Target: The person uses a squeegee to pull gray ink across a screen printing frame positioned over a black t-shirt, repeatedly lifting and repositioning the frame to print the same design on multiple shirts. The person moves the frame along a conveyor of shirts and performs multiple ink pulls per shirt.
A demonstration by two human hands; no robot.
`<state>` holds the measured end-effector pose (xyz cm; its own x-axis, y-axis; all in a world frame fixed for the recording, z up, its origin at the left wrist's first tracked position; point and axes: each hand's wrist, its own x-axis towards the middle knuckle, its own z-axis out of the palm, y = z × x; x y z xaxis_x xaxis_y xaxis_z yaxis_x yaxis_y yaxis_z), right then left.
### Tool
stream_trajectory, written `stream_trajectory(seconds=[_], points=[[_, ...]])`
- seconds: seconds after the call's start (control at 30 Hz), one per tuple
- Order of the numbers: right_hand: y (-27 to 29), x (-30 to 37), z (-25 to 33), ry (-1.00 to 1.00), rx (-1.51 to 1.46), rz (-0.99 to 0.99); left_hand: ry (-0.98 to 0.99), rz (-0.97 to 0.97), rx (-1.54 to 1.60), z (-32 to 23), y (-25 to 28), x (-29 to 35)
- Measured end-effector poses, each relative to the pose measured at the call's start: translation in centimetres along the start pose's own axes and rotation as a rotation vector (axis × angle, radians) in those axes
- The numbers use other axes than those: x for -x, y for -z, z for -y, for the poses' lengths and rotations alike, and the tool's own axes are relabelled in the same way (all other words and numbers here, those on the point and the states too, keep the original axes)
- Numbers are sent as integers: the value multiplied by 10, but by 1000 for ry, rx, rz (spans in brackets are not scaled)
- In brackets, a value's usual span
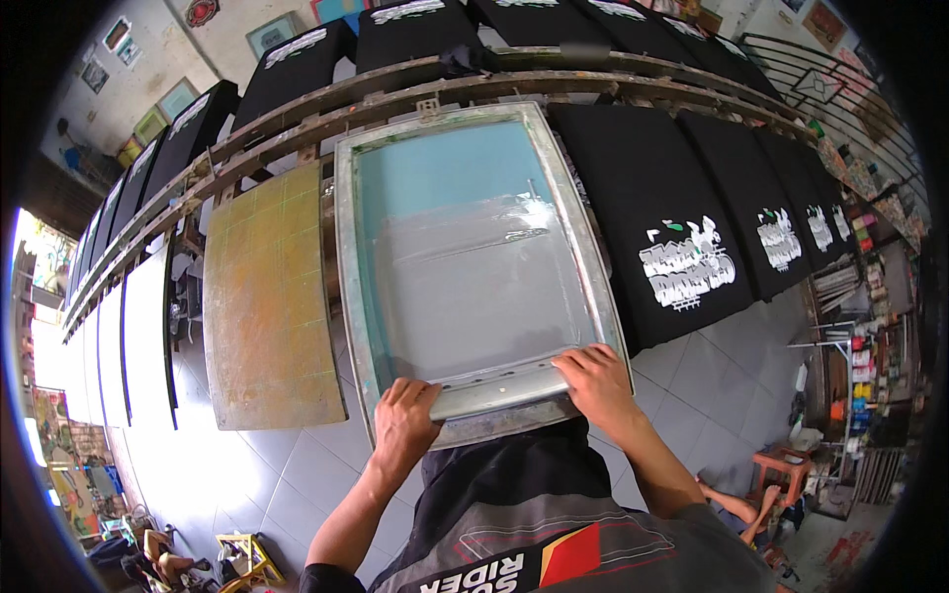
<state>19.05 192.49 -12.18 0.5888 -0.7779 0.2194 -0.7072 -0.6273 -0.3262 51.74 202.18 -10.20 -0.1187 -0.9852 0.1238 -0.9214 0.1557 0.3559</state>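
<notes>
Nearest: the person's dark shirt (534,514) fills the lower edge, both forearms rising from it.
Left hand (403,420): fingers curled over the near rail of the printing screen frame (474,247), closed on it at the left corner.
Right hand (596,381): fingers bent and spread over the same near rail, closed on it towards the right corner.
Frame position: it lies straight ahead of both hands, long axis running away from the person, over a black shirt on the long rack (297,124).
Nearer hand: neither; both grip it.
Beside: bare yellowish pallet board (272,296) left, printed black shirt (682,237) right.
Hidden: the garment beneath the mesh; thumbs under the rail.
</notes>
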Motion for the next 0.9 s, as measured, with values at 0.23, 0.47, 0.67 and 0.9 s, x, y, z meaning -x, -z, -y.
stream_trajectory(seconds=[0.23,0.47,0.67,0.9], points=[[7,-21,-5,-14,3,13,17,75,49,11,16,-24],[-4,-172,-56,37,159,-96,169,1,-31,82,16,-165],[-37,-256,-100,47,137,-135,66,-124,-58,125,-1,-239],[-27,-148,-62,3,72,-81,8,-69,-36,88,-9,-145]])
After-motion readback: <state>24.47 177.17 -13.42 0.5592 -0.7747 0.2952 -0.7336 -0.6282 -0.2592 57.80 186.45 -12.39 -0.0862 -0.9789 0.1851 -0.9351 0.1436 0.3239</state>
